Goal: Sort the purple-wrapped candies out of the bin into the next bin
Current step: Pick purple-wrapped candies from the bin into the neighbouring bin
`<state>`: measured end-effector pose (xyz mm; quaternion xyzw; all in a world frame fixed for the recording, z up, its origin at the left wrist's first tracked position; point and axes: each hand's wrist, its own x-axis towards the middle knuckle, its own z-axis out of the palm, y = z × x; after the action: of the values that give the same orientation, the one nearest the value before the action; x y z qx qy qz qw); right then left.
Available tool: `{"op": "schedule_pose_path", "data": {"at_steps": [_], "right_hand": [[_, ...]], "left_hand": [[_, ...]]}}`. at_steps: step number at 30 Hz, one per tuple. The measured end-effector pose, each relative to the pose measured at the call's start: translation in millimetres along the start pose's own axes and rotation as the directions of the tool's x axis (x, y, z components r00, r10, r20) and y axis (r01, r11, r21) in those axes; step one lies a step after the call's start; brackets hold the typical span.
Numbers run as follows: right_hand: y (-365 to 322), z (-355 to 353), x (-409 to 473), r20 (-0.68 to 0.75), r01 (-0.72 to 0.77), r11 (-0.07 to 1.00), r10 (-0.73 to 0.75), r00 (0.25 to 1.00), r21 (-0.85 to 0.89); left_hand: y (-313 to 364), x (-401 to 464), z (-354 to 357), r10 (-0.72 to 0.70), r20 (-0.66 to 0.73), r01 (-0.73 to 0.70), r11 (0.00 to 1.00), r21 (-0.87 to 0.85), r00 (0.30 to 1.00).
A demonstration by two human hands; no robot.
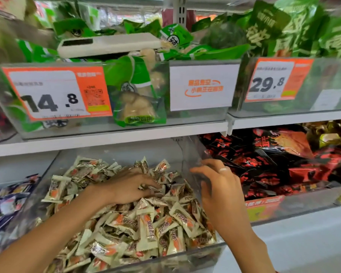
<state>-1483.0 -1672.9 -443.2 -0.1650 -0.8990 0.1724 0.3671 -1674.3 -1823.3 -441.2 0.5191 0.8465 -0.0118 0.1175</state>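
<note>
Two hands work at a clear plastic bin [195, 253] on a white shop shelf. The left hand [129, 187] lies palm down in the heap of cream-and-orange wrapped candies [146, 229], its fingers bent into the pile; whether they pinch a piece cannot be told. The right hand [218, 184], with a pale ring [222, 169] on one finger, grips the bin's upright clear right wall [191, 152], thumb inside and fingers curled over the outer face. The two hands are apart, with candies between them.

The cream candies are too many to count; they are small crinkled foil pillows with pinched ends, and they fill the bin up to its front rim. No purple wrapper shows among them. The purple-and-white wrapped candies [2, 205] lie in the neighbouring bin just to the left, touching the shared wall, blurred at the picture's edge. To the right, past the gripped wall, sits a bin of glossy red-and-black snack packets [264, 166].

The white shelf board [106, 138] above hangs low over the back of the bin, leaving room mainly at the front. On it stand clear bins of green packets [136, 91], with two orange price tags, 14.8 [55, 93] and 29.8 [276, 79], and one white sign with orange writing [204, 86]. A white rectangular device [108, 45] lies flat on the green packets.
</note>
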Motion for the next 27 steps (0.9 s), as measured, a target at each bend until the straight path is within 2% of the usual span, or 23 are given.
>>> {"op": "schedule_pose_path", "data": {"at_steps": [7, 9, 12, 17, 19, 22, 25, 27], "right_hand": [[-2.3, -1.3, 0.5, -0.041, -0.009, 1.0, 0.009, 0.999, -0.01], [-2.9, -0.6, -0.4, -0.041, -0.024, 1.0, 0.024, 0.999, -0.004], [-4.2, -0.4, -3.9, -0.052, -0.03, 1.0, 0.03, 0.998, -0.007], [-2.3, 1.3, -5.7, -0.056, -0.03, 0.999, 0.031, 0.998, 0.025], [-1.2, 1.4, -4.9, -0.063, -0.03, 0.999, 0.033, 0.997, 0.037], [-0.7, -1.2, -3.8, -0.061, -0.038, 0.998, 0.042, 0.997, 0.056], [-0.9, -4.1, -1.9, -0.045, -0.037, 0.999, 0.039, 0.998, 0.036], [-0.5, -5.1, -0.2, -0.035, -0.03, 0.999, 0.031, 0.999, 0.01]], "left_hand": [[10.8, -53.8, 8.1, -0.009, -0.088, 0.007, 1.0, -0.017, 0.996], [14.6, -54.2, 3.6, -0.032, -0.06, 0.03, 0.999, -0.033, 0.998], [13.9, -42.7, -19.2, -0.079, 0.03, 0.083, 0.98, -0.179, 0.996], [14.7, 3.1, -41.2, -0.123, -0.19, 0.069, 0.961, -0.267, 0.974], [20.8, 23.8, -33.8, -0.098, -0.21, 0.028, 0.948, -0.317, 0.973], [25.1, 48.4, -14.2, -0.063, -0.162, 0.02, 0.966, -0.256, 0.985], [23.6, 57.6, 0.1, -0.073, -0.026, 0.07, 0.993, -0.094, 0.997], [23.2, 60.3, 2.9, -0.094, -0.026, 0.093, 0.996, -0.007, 0.995]]}}
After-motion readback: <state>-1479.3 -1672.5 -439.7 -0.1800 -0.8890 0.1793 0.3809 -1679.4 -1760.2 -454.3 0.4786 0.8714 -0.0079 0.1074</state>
